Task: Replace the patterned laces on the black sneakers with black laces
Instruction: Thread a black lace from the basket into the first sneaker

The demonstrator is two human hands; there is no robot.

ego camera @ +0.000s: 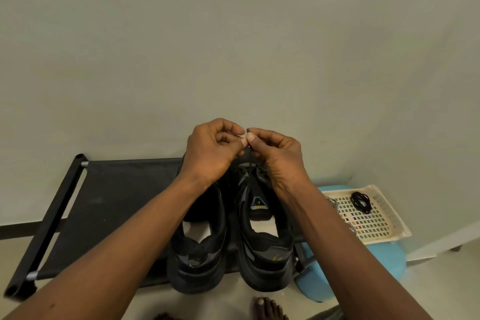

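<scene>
Two black sneakers stand side by side, heels toward me, on a black fabric rack [111, 197]: the left sneaker [200, 249] and the right sneaker [265, 247]. Both my hands are raised above the right sneaker's toe end. My left hand [211, 150] and my right hand [275, 156] meet at the fingertips and pinch the ends of a dark lace [248, 161] that runs down to the right sneaker's eyelets. A coiled black lace [360, 201] lies in a cream basket [389, 218] at the right. A patterned black-and-white lace [335, 209] hangs over the basket's left edge.
The basket sits on a light blue stool [389, 260] right of the rack. A plain wall rises close behind the rack. My bare toes [267, 308] show on the floor below the sneakers.
</scene>
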